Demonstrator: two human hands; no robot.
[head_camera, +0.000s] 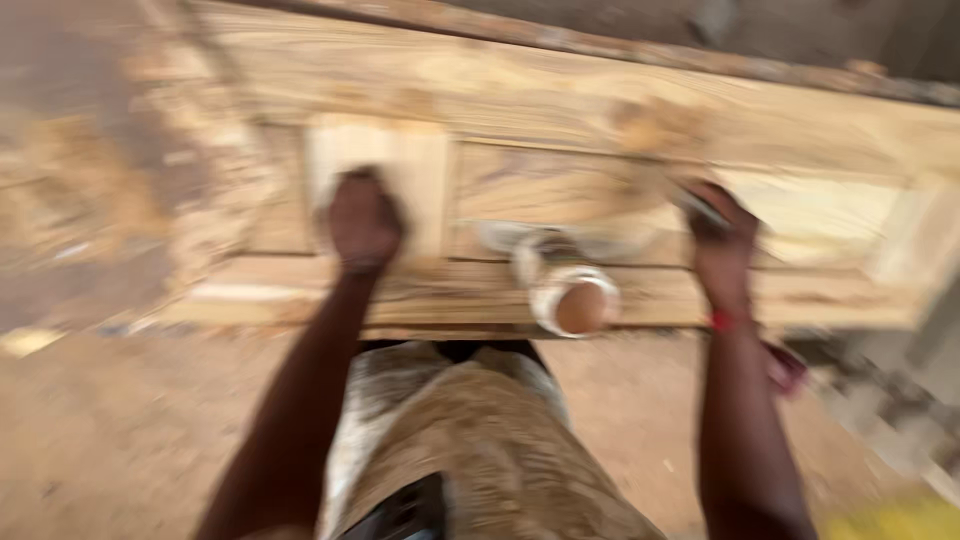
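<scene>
Head view: badly blurred by motion; I look down over both arms at a wooden panel (600, 110) lying flat across the frame.
Left arm: stretched straight forward from bottom left, wrist level.
Left hand (364, 220): knuckles up, pressed on a pale square block (420, 165) set in the panel; I cannot tell how far the fingers curl.
Right arm: reaches forward from bottom right, a red band (722, 321) at the wrist.
Right hand (722, 228): closed round a thin grey tool (700, 208), its tip at the panel's recessed strip.
Panel: light yellow grained timber, framed, with raised rails and sunken fields; it fills the upper half, touching both hands.
Tin (575, 303): round, open, smeared white, brown paste inside, on the near rail between my hands.
Floor (120, 430): brown, dusty.
</scene>
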